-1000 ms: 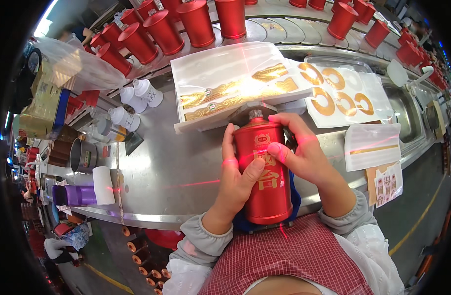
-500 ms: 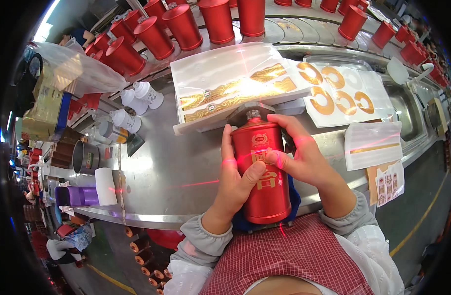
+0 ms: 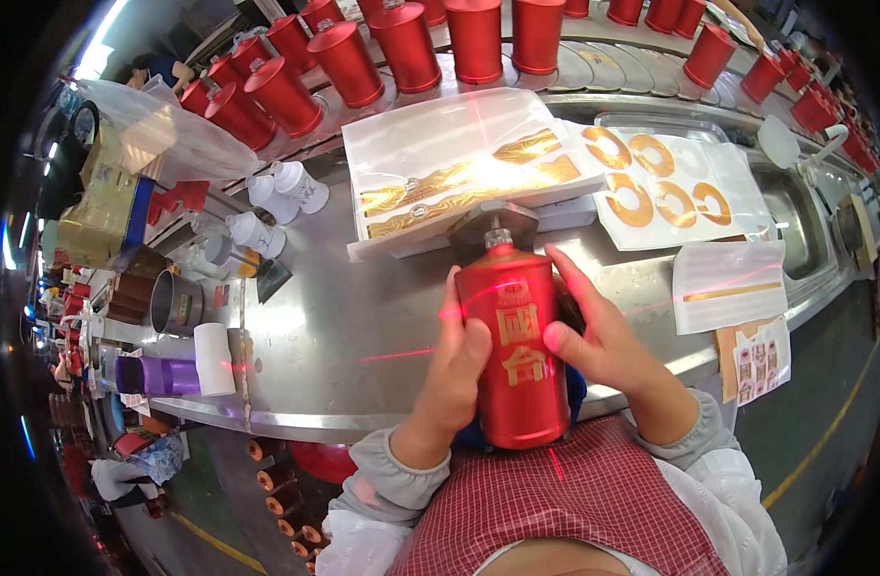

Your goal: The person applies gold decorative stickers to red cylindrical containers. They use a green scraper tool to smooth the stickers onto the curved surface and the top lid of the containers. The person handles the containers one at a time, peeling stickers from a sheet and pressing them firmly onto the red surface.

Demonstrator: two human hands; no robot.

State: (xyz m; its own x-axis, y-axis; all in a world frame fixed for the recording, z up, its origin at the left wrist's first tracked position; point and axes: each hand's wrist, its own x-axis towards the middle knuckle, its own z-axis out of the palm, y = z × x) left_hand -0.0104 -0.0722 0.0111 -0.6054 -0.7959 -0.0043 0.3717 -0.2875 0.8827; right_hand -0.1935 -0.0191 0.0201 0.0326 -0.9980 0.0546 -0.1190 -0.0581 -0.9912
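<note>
"At the middle of the bench's (image 3: 296,365) near edge, how do the hands stand?"

"The left hand (image 3: 447,374) is half curled, cupping the left flank of one red bottle (image 3: 517,413), its thumb against the side. The bottle is at that near edge, base toward the checked apron (image 3: 555,509), neck toward a dark block (image 3: 521,221). The right hand (image 3: 613,346) curves round the other flank, thumb tip at the side. How firmly either grips, I can't tell."

"And doing that well?"

"I'd keep both palms even, turn it only in small moves, leave the gold lettering (image 3: 523,326) untouched, and sight by the red light lines (image 3: 397,356) (one crosses the bottle near its shoulder)."

"Now the count."

"Toward the bench's left end, one white roll (image 3: 214,358), one metal cup (image 3: 178,305) and, nearer the far edge, three white bottles (image 3: 305,187). Midway, one large sheet (image 3: 411,134) showing two gold strips (image 3: 392,195). Right of it, five gold rings (image 3: 672,220) on their backing. By the near edge at the right, one smaller sheet (image 3: 723,266) with a single strip, then one label sheet (image 3: 761,365)."

"And past the far edge?"

"More red bottles (image 3: 476,43) on the conveyor (image 3: 593,67), too many cut off to count."
</note>
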